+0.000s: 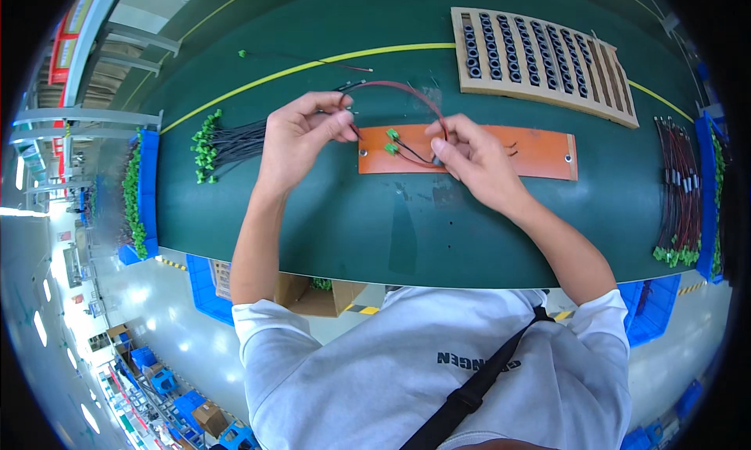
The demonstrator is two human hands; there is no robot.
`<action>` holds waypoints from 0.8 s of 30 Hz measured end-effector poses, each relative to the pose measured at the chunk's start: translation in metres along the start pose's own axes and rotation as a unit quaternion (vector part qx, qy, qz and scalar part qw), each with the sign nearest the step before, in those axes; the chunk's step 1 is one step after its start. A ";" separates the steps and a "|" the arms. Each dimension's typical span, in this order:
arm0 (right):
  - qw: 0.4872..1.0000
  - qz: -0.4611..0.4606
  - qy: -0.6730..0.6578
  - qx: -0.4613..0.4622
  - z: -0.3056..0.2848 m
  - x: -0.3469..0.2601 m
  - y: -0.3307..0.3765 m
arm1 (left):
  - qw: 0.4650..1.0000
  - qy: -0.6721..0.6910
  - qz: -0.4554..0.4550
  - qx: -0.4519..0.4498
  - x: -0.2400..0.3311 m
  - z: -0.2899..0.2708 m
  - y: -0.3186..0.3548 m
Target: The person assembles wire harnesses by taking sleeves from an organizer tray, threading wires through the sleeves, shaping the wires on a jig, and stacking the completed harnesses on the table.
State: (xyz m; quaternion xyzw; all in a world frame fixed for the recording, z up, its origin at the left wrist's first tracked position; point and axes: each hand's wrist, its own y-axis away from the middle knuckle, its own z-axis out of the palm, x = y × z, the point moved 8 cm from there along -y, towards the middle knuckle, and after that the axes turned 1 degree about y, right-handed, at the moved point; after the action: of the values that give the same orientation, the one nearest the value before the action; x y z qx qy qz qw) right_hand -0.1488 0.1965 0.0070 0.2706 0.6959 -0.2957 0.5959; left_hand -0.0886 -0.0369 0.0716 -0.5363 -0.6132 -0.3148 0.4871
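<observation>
My left hand [300, 141] is closed in a pinch on one end of a dark red and black wire cable [408, 88]. The cable arches over to my right hand [483, 167], whose thumb and fingers are closed on it above an orange board [540, 154]. A small dark piece shows at my right thumb tip; its kind is hard to make out. From beside that thumb, a black and a red wire run left to two green connectors [391, 147] over the board.
A bundle of black wires with green connectors [207, 147] lies left. Far right stands a cardboard tray of black rings [512, 51]. Finished-looking red and black cables [679, 192] lie at the right edge. A single cable [305, 60] lies at the back. Blue bins [147, 192] flank the green table.
</observation>
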 end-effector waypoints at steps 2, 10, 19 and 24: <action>0.983 0.106 -0.147 -0.025 -0.001 0.021 -0.006 | 0.976 0.167 -0.123 -0.063 -0.014 0.035 0.013; 0.956 0.176 -0.236 -0.002 -0.004 0.024 -0.003 | 0.947 0.285 -0.136 -0.057 -0.022 0.088 0.029; 0.943 0.186 -0.274 0.008 -0.007 0.026 -0.004 | 0.941 0.326 -0.091 -0.010 -0.026 0.087 0.033; 0.940 0.180 -0.289 0.010 -0.008 0.026 -0.004 | 0.940 0.329 -0.085 -0.010 -0.027 0.088 0.038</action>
State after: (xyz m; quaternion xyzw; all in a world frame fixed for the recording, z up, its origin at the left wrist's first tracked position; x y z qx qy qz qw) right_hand -0.1607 0.2000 -0.0170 0.3002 0.4309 -0.2558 0.8117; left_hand -0.0761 0.0427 0.0124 -0.3534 -0.4587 -0.5202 0.6279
